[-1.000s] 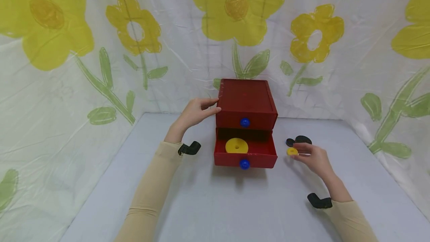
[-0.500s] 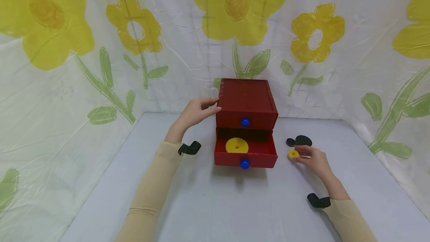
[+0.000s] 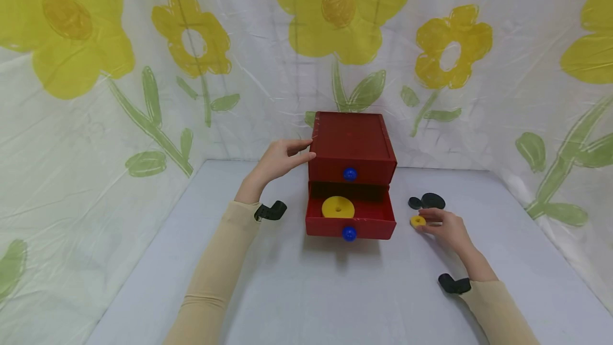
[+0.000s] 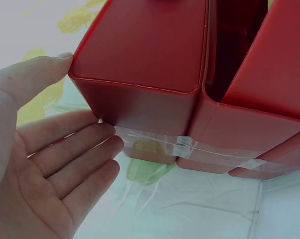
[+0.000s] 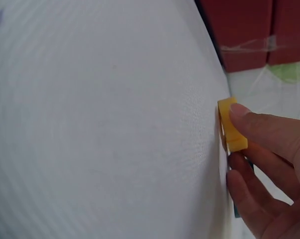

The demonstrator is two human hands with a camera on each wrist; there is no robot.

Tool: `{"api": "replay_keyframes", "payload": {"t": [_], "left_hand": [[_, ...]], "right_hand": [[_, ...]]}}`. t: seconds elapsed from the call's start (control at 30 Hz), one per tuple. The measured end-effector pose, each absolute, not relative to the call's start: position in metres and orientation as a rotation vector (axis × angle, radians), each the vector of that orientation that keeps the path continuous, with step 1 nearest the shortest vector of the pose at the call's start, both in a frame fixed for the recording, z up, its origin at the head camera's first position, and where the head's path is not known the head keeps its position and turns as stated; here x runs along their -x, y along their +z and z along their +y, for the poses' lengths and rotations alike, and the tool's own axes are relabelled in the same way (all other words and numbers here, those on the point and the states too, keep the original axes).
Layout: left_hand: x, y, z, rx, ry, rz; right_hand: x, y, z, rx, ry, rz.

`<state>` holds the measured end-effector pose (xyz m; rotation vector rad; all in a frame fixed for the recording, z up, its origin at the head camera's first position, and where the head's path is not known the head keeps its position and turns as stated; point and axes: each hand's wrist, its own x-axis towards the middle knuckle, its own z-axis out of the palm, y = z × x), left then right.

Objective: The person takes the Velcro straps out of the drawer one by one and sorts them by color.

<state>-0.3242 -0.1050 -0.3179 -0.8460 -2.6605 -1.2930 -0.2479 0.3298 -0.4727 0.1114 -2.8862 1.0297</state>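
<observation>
A small yellow disc point(image 3: 418, 221) with a centre hole is pinched by my right hand point(image 3: 447, 226), right of the drawer unit. In the right wrist view the disc point(image 5: 233, 124) is tilted close to the white table surface; I cannot tell whether it touches. My left hand point(image 3: 279, 160) rests its fingertips against the left side of the red drawer unit point(image 3: 351, 137), thumb at the front edge and fingers nearly straight. The lower drawer point(image 3: 325, 227) is pulled out and holds a larger yellow disc point(image 3: 338, 207). The upper drawer is in.
Behind my right fingers lie a small black disc point(image 3: 414, 203) and a larger black disc point(image 3: 433, 200) on the white table point(image 3: 287, 292). Blue knobs stick out from both drawers, the lower knob point(image 3: 349, 233) nearest me. A flower-printed sheet point(image 3: 258, 95) hangs behind the table.
My right hand has shifted slightly toward me with the small yellow disc, whose angle has changed a little. My left hand and the drawer unit stay where they were.
</observation>
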Motion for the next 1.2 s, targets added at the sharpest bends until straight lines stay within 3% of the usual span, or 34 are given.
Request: {"api": "replay_keyframes", "payload": {"t": [0.6,1.2], "left_hand": [[0.323,-0.317,-0.104,0.849,-1.287,-2.673],[0.325,-0.319,-0.105,0.839,-1.322,-2.665]], "right_hand": [[0.246,-0.463,0.333,-0.164,1.01,-2.915],[0.224,-0.404,0.306,-0.309,0.946,-2.765]]}}
